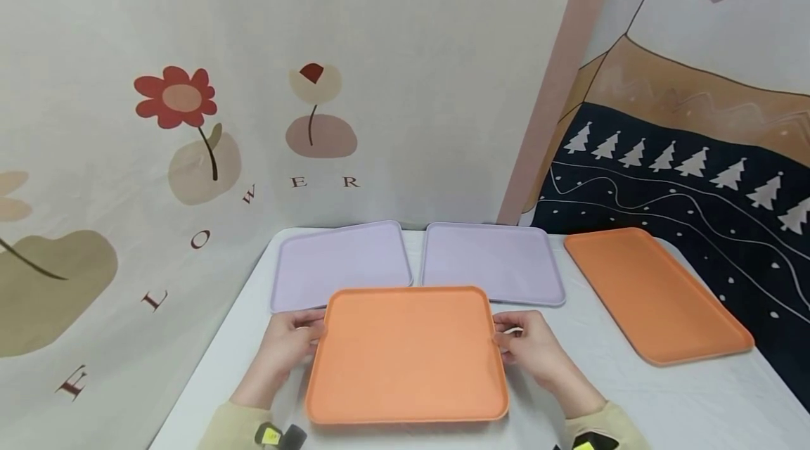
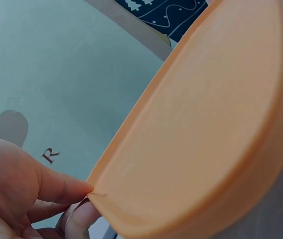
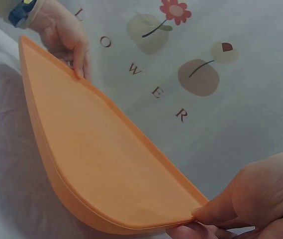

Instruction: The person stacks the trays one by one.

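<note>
An orange rectangular tray (image 1: 408,358) with a raised rim is held between both hands, in front of two lilac trays. My left hand (image 1: 287,344) pinches its left edge, thumb on the rim and fingers beneath, as the left wrist view shows. On the opposite edge my right hand (image 1: 538,348) pinches the rim the same way; in the right wrist view its thumb lies on the rim of the tray (image 3: 106,154). The tray's inside faces up and holds nothing. A shadow on the cloth beneath suggests it is lifted off the table.
Behind the held tray, a lilac tray (image 1: 344,260) lies at the back left and another lilac tray (image 1: 490,260) to its right. A second orange tray (image 1: 652,295) lies at the right. White cloth covers the table (image 1: 607,337); printed fabric (image 1: 430,84) hangs behind.
</note>
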### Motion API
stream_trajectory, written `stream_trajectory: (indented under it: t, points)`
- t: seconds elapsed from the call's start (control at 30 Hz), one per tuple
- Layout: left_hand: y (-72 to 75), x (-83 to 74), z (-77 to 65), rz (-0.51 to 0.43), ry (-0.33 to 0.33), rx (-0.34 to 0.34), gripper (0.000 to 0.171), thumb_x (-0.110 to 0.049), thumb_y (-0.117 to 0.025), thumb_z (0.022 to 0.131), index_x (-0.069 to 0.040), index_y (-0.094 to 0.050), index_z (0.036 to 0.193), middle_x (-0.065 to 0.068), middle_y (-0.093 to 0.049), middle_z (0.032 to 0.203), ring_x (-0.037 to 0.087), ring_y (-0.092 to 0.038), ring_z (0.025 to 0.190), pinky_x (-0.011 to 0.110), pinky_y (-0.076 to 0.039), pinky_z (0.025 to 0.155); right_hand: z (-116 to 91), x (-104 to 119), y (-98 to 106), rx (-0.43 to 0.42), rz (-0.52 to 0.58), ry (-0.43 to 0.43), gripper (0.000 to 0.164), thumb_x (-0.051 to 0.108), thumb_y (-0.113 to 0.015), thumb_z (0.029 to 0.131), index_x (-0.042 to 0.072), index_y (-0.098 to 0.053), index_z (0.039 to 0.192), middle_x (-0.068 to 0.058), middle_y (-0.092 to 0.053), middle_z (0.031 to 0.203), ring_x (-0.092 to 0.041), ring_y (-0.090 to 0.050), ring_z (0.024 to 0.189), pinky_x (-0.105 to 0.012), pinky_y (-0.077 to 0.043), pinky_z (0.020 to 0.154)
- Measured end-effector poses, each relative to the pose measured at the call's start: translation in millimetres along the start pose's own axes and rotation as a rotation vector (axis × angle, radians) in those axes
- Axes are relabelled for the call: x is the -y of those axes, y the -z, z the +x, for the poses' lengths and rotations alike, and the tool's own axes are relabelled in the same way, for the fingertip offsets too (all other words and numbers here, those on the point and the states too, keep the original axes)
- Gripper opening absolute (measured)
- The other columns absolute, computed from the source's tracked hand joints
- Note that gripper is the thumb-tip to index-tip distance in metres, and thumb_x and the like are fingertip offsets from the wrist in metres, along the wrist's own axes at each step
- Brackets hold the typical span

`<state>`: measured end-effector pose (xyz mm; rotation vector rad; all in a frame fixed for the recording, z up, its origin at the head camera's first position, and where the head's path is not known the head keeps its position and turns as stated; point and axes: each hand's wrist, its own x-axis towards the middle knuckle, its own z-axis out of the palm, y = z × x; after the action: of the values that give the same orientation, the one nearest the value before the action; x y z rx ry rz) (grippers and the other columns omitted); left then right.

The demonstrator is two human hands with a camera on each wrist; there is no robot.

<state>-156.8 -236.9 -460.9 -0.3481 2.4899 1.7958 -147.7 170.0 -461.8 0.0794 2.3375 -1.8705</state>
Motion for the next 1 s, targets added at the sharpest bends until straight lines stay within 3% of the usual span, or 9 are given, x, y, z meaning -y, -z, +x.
stream_trajectory:
  t: [0.8,1.0]
  points:
    - [5.7,-26.6,-9.5,-0.035,-0.056,0.008,0.032,0.001,-0.066,0.1,0.014,-0.066,0.129,0.019,-0.072,0.113,0.02,-0.072,0.094,0.032,-0.065,0.074,-7,25,16,0.024,-0.024,0.056,0.034,-0.011,-0.062,0.098,-0.019,-0.062,0.131,-0.019,-0.063,0.108,-0.023,-0.066,0.085,-0.034,-0.063,0.062]
    - [5.0,-35.3,-13.5,-0.057,-0.04,0.011,0.032,0.001,-0.066,0.1,0.012,-0.066,0.131,0.018,-0.071,0.112,0.018,-0.071,0.093,0.03,-0.064,0.074,-10,30,24,0.027,-0.019,0.053,0.034,-0.011,-0.06,0.099,-0.018,-0.062,0.133,-0.02,-0.063,0.109,-0.024,-0.067,0.086,-0.034,-0.064,0.064]
